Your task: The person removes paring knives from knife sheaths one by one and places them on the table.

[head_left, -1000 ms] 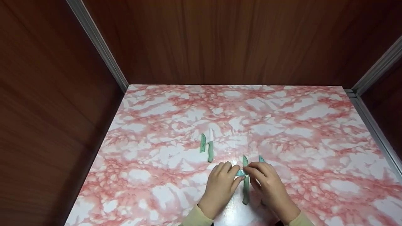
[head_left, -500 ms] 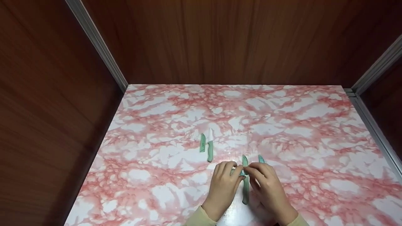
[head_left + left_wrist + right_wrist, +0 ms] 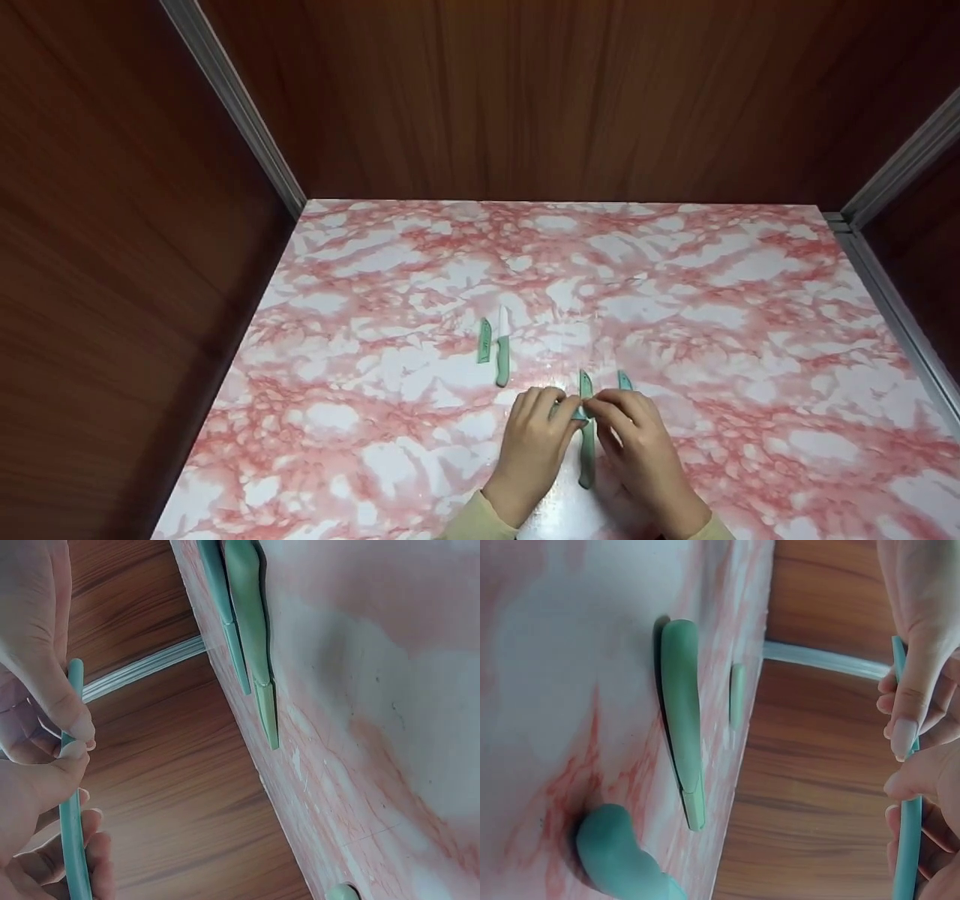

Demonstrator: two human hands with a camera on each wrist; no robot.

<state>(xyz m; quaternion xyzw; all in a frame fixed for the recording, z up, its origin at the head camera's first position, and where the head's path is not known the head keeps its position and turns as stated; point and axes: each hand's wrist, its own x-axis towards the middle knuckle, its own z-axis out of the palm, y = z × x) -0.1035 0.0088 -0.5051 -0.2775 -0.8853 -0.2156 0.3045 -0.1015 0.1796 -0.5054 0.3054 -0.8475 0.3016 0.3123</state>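
- The sheathed green knife point(image 3: 587, 454) is lying on the red-and-white marbled tabletop point(image 3: 360, 427), its handle pointing toward the person and its sheathed end pointing away.
- The left hand point(image 3: 531, 442) is pinching one end of a teal knife point(image 3: 73, 840) with a narrow grip, just to the left of and above the sheathed green knife.
- The right hand point(image 3: 649, 450) is pinching the other end just as narrowly, to the right of the sheathed green knife; the two thumbs are meeting near the middle.
- The teal knife is lying crosswise above the sheathed green knife, raised off the tabletop; the fingers are covering much of it, so I cannot tell which end is the handle.
- A second, sheathed teal knife point(image 3: 625, 380) is resting to the right of the sheathed green knife, partly hiding behind the right hand in the head view.
- A bare-bladed green knife point(image 3: 503, 356) is lying farther away and to the left of the sheathed green knife, its white blade pointing away from the person.
- A loose green sheath point(image 3: 484, 342) is resting just left of that bare blade, farther still to the left of the sheathed green knife.
- Brown wooden panels point(image 3: 525, 97) are standing beyond them all.
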